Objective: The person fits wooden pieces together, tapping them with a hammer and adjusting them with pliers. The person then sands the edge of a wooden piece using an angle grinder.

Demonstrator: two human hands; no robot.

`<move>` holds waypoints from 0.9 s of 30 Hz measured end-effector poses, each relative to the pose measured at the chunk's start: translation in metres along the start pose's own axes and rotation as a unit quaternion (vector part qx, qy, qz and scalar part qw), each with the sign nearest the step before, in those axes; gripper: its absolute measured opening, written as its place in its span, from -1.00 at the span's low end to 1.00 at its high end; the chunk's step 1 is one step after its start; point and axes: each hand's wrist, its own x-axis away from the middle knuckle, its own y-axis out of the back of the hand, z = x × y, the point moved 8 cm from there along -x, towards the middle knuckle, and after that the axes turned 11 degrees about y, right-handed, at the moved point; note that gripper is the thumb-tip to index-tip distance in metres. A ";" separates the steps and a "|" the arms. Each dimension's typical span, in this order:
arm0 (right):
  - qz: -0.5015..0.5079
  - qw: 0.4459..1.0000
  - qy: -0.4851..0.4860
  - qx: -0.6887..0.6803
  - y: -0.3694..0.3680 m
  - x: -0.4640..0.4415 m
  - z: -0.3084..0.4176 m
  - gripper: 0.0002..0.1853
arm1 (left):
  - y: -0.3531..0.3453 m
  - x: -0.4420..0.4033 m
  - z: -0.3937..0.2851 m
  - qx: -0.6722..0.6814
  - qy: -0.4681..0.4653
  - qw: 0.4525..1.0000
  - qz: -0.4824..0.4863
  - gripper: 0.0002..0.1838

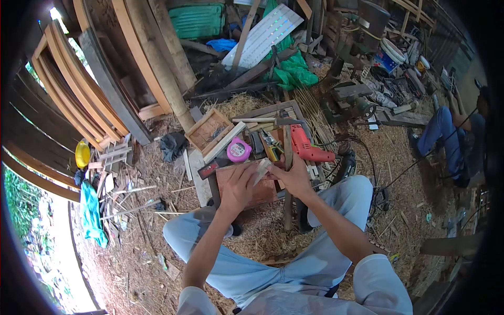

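The person wears a pale short-sleeved shirt (382, 283) and light-blue trousers (239, 273).

No lettering could be read for certain. The pink tape measure (239, 150) carried a dark printed mark on its face, too small and blurred to make out. Farther off, up and to the right of the tape measure, a bucket (386, 62) bore a blue and reddish printed label, also illegible.

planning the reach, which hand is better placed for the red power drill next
Right, probably: the right hand is closer to the red power drill; the left hand is farther off, below the round pink tape measure. Both hands are at a small pale piece.
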 end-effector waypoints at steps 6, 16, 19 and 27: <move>-0.045 0.990 -0.123 -0.059 0.026 -0.010 0.005 -0.67 | -0.010 0.027 0.005 0.011 0.104 0.994 0.037 -0.71; -0.085 0.987 -0.083 -0.109 0.057 -0.028 -0.001 -0.71 | -0.016 0.040 -0.003 -0.016 0.133 0.987 0.085 -0.66; -0.122 0.980 -0.049 -0.150 0.064 -0.031 0.007 -0.73 | -0.002 0.029 -0.010 -0.029 0.099 0.994 0.021 -0.68; -0.143 0.966 -0.062 -0.208 0.060 -0.027 0.015 -0.65 | 0.033 0.007 0.070 0.313 0.241 0.912 -0.105 -0.69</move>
